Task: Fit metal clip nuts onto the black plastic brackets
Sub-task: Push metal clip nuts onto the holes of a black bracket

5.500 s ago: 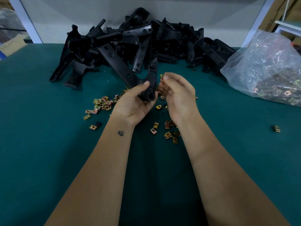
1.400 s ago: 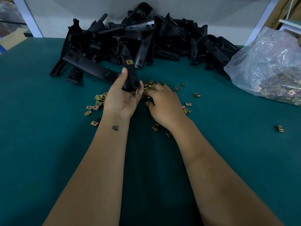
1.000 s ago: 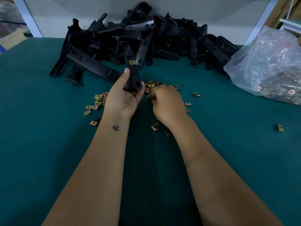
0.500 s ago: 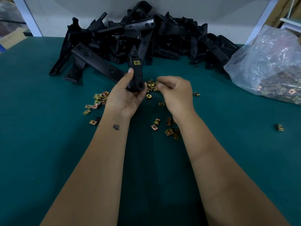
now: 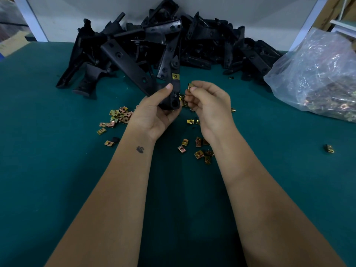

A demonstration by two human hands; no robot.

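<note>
My left hand (image 5: 156,114) grips a black V-shaped plastic bracket (image 5: 134,68) at its bend, above the green table. One brass clip nut (image 5: 175,75) sits fitted on the bracket's right arm, which points up. My right hand (image 5: 210,103) pinches another brass clip nut (image 5: 190,86) between thumb and fingertips, a short gap to the right of that arm. Loose clip nuts (image 5: 117,116) lie scattered on the table under and around both hands.
A large heap of black brackets (image 5: 202,39) fills the back of the table against the wall. A clear plastic bag of clip nuts (image 5: 317,79) lies at the right. A single nut (image 5: 329,148) sits alone far right. More loose nuts (image 5: 200,149) lie beside my right wrist.
My right hand picked a clip nut from the table and lifted it up beside the bracket. My left hand raised the bracket a little, its long arm swinging more upright.
</note>
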